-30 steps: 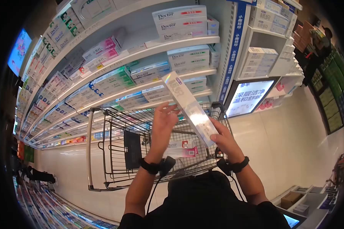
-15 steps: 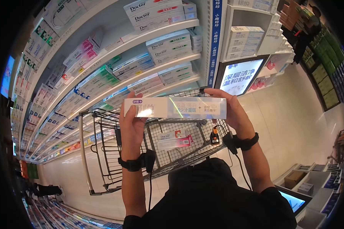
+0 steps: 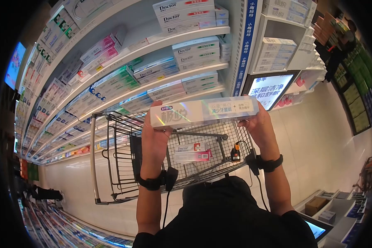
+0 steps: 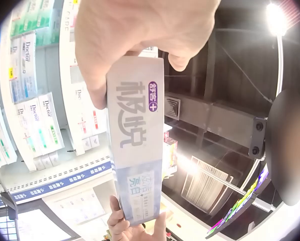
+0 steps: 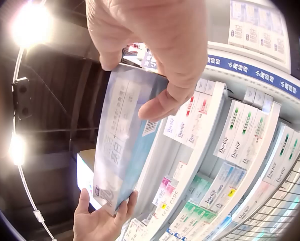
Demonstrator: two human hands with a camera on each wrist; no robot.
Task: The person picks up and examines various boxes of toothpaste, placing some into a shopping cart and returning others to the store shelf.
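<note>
A long white and pale-blue toothpaste box [image 3: 194,113] is held up between my two hands over the shopping cart [image 3: 93,157]. My left hand [image 3: 153,142] grips the white end, thumb and fingers on either side of it, as the left wrist view also shows. At the pale-blue end, my right hand [image 3: 262,130] holds on with the thumb and fingers around the edges; in the right wrist view a barcode shows beside its fingertip. The printed front of the box faces up toward the head camera. Beneath it, white and pink toothpaste boxes [image 3: 191,153] lie in the cart.
Shelves of stacked toothpaste boxes [image 3: 196,51] line the far side. A lit display screen [image 3: 273,89] stands at the right, below more white boxes [image 3: 275,53]. A small black-and-orange item [image 3: 235,152] sits at the cart's right. Another person [image 3: 345,45] is far right.
A second ago only my right hand held the box, slanted, with the left hand apart. My left hand then took the other end, and the box turned nearly level, its right end now slightly higher.
</note>
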